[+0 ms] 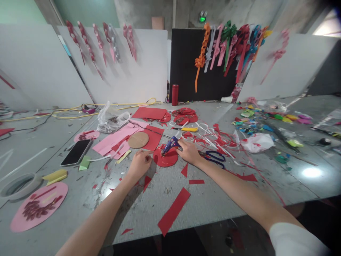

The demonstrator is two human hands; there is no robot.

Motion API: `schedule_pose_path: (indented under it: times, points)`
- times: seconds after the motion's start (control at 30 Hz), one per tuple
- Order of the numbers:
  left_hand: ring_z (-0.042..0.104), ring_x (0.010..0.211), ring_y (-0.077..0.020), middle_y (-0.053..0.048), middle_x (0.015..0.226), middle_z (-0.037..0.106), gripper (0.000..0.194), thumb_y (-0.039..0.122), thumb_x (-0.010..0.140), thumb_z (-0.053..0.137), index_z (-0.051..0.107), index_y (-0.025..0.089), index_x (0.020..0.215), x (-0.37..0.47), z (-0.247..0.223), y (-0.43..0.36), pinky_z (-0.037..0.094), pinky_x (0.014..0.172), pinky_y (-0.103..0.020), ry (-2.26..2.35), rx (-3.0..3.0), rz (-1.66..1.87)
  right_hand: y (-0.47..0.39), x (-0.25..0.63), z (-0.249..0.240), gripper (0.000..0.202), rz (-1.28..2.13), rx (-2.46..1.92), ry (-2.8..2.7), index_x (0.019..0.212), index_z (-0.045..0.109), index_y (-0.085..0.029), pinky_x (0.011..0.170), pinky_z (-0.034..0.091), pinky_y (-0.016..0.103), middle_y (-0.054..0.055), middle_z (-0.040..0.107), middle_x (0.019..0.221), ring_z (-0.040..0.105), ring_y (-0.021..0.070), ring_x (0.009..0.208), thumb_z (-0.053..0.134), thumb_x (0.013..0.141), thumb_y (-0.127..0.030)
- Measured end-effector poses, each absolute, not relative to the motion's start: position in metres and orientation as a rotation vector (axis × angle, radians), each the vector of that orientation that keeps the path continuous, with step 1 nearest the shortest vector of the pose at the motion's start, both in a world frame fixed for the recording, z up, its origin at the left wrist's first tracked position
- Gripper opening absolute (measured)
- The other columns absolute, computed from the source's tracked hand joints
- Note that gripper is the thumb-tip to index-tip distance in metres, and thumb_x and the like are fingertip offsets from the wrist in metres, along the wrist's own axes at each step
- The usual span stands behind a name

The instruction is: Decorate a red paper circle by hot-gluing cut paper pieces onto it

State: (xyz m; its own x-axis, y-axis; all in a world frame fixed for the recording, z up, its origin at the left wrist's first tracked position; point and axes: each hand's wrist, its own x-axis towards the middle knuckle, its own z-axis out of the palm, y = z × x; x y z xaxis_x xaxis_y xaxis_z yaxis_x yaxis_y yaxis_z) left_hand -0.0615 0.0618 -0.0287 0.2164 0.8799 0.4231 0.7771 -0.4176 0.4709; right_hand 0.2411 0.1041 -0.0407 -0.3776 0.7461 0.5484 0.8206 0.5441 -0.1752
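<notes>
My right hand (188,151) is closed around a blue hot glue gun (170,144), whose tip points down at a red paper disc (165,161) on the table. Small dark decorations on the disc lie under the nozzle, partly hidden by it. Just left of the disc, my left hand (141,163) has its fingers curled together; whatever they pinch, if anything, is too small to make out. Behind that hand lies a round cardboard piece (138,140) on red and pink paper sheets (110,139). Blue-handled scissors (215,157) rest beside my right wrist.
A phone (76,152), a tape roll (20,186) and a decorated pink disc (39,209) are on the left. Behind are a plastic bag (110,119), stacked red discs (185,115), a yellow-handled cutter (189,129) and a red flask (174,95). Ribbon scraps (218,137) spread rightward.
</notes>
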Motion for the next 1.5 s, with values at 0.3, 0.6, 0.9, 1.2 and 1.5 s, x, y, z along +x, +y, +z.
schedule_pose_path:
  times: [0.3,0.6,0.9,1.2,1.5]
  points:
    - [0.065,0.104,-0.0256,-0.009,0.104,0.077,0.033,0.014,0.091,0.052,0.079,0.021,0.108,-0.0581,-0.0233,0.0602,0.054,0.098,-0.041,1.391,2.458,1.011,0.1047,0.2405,-0.0413,0.029,-0.124,-1.255,-2.199,0.13,0.064,-0.019,0.089,0.055,0.035,0.011,0.073,0.117,0.071,0.0263,0.108,0.06,0.103,-0.03]
    - [0.06,0.114,-0.0271,-0.01,0.118,0.072,0.039,0.01,0.09,0.051,0.083,0.025,0.106,-0.0599,-0.0251,0.0603,0.054,0.101,-0.047,1.283,2.579,0.861,0.1052,0.2414,-0.043,0.028,-0.124,-1.273,-2.197,0.128,0.065,-0.02,0.088,0.054,0.035,0.011,0.073,0.118,0.071,0.0263,0.108,0.06,0.103,-0.031]
    - [0.057,0.118,-0.0279,-0.009,0.124,0.069,0.038,0.008,0.09,0.052,0.083,0.026,0.102,-0.0603,-0.0275,0.0614,0.054,0.102,-0.045,1.283,2.624,0.861,0.1043,0.2411,-0.0421,0.027,-0.114,-1.281,-2.185,0.127,0.067,-0.02,0.088,0.054,0.035,0.011,0.074,0.117,0.071,0.0268,0.107,0.06,0.103,-0.031]
    - [0.058,0.12,-0.028,-0.01,0.126,0.068,0.039,0.008,0.09,0.052,0.083,0.027,0.104,-0.0607,-0.0285,0.0616,0.053,0.104,-0.045,1.296,2.606,0.832,0.1009,0.2416,-0.0374,0.028,-0.107,-1.273,-2.186,0.127,0.067,-0.019,0.088,0.054,0.036,0.011,0.075,0.115,0.071,0.0278,0.107,0.059,0.102,-0.029]
    - [0.058,0.116,-0.028,-0.012,0.122,0.068,0.036,0.007,0.09,0.054,0.084,0.022,0.103,-0.0612,-0.0317,0.063,0.054,0.1,-0.044,1.256,2.631,0.9,0.1014,0.2422,-0.0382,0.025,-0.181,-1.248,-2.171,0.123,0.069,-0.018,0.082,0.053,0.034,0.011,0.076,0.112,0.072,0.027,0.101,0.061,0.101,-0.029]
